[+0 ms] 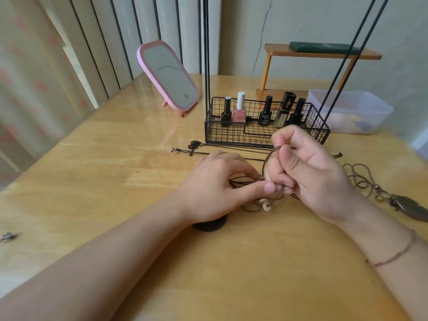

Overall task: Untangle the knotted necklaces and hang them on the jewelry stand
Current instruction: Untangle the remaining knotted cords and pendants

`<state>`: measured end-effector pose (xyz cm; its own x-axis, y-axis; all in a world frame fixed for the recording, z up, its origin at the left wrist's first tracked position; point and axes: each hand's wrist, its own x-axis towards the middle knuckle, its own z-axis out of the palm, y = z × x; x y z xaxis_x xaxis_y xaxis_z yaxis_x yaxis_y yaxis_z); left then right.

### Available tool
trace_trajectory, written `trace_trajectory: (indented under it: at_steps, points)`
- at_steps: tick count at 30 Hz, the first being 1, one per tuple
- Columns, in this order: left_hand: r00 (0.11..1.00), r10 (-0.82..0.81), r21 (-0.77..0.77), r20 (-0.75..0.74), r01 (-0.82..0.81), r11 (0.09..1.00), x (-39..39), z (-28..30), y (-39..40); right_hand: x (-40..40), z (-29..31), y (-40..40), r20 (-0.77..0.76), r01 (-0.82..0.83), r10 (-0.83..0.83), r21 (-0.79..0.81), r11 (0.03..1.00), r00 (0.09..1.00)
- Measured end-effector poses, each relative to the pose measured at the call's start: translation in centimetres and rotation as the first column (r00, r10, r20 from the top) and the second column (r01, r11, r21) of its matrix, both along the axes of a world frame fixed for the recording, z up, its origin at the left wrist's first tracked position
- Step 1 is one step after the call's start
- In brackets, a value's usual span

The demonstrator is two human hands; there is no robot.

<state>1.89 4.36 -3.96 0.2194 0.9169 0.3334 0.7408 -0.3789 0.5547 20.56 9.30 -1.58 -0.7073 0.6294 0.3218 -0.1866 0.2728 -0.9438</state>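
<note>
A knot of brown and black necklace cords (254,201) with pale ring beads lies on the wooden table (139,158) between my hands. My left hand (217,188) pinches the cords at the knot with thumb and fingers. My right hand (308,172) has its fingers curled round a loop of brown cord (268,158) lifted off the table. A black round base (209,224), partly hidden under my left wrist, sits just in front of the knot. Thin black rods (206,54) rise behind the wire basket; what they belong to I cannot tell.
A black wire basket (266,135) holds several nail polish bottles. Behind it stand a pink mirror (168,75), a wooden stand (322,54) and a clear plastic box (352,110). A dark chain necklace (196,148) lies before the basket; a feather-pendant necklace (393,200) lies at right.
</note>
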Motion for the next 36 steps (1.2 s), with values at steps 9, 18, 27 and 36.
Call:
trace_trajectory:
  at_steps: [9,18,27,36]
  points:
    - [0.956,-0.157,0.028,0.247,0.155,0.988,-0.4,0.0,-0.1,1.5,1.6,0.4,-0.102,0.136,-0.158,-0.195,0.971,0.982]
    - [0.729,-0.145,-0.061,0.669,0.249,0.967,-1.0,0.3,-0.2,2.4,0.8,1.3,0.42,0.505,-0.492,0.089,0.859,0.763]
    - [0.295,-0.062,-0.098,0.954,0.498,0.862,-1.8,1.0,-0.2,1.3,-0.3,0.6,0.479,0.328,-0.383,0.197,0.924,0.79]
    - [-0.06,0.066,0.007,0.996,0.792,0.611,-3.0,0.6,0.0,-0.4,-1.0,-0.8,0.444,0.282,-0.459,0.409,0.868,0.769]
